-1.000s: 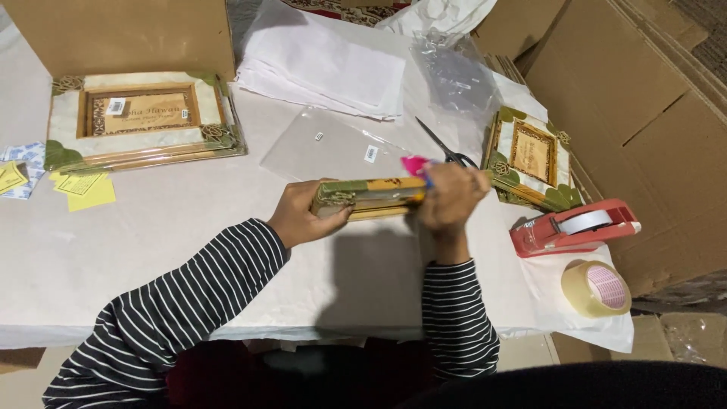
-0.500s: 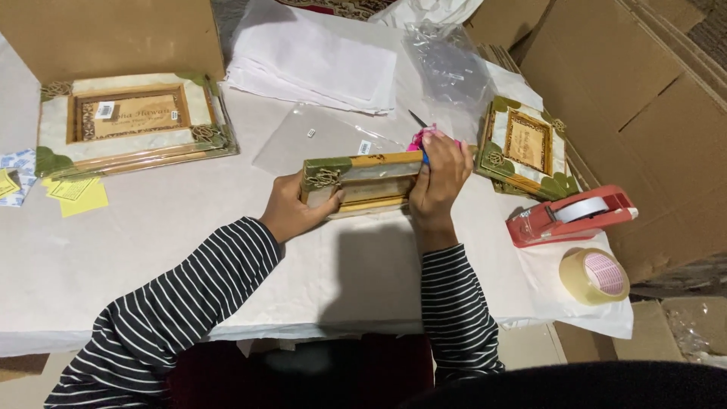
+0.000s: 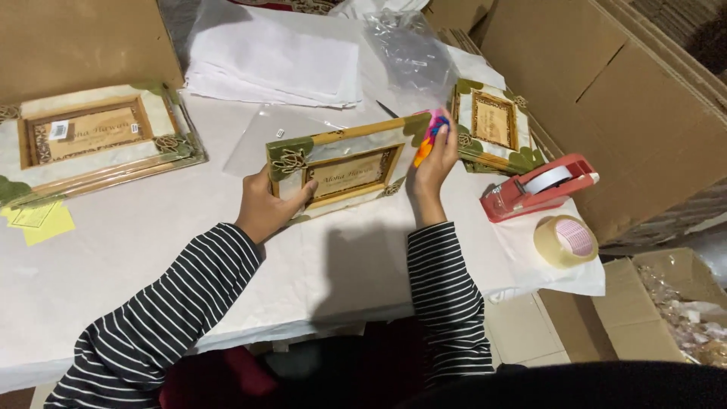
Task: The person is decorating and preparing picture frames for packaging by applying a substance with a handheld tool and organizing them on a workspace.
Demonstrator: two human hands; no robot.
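Your left hand (image 3: pixel 265 208) clamps the lower left corner of the frame (image 3: pixel 344 168), thumb on its face, fingers behind; your right hand (image 3: pixel 432 163) presses against the frame's right edge, its fingers closed around a pink and orange tool (image 3: pixel 429 136); the frame stands tilted up off the table (image 3: pixel 113 265), face toward you, its bottom edge on or near the white cover. Just past its right edge lies a second frame (image 3: pixel 492 125), so room there is tight; beyond that sit a red tape dispenser (image 3: pixel 538 188) and a tape roll (image 3: pixel 565 241) near the table's right edge, with cardboard boxes (image 3: pixel 606 91) close behind. Behind the frame lie a clear sleeve (image 3: pixel 261 136) and a paper stack (image 3: pixel 273 60); to the left a larger frame (image 3: pixel 95 140) lies flat, well apart; yellow notes (image 3: pixel 38 221) lie below it. The widest open cover lies in front of the frame, between your striped sleeves and toward the near edge.
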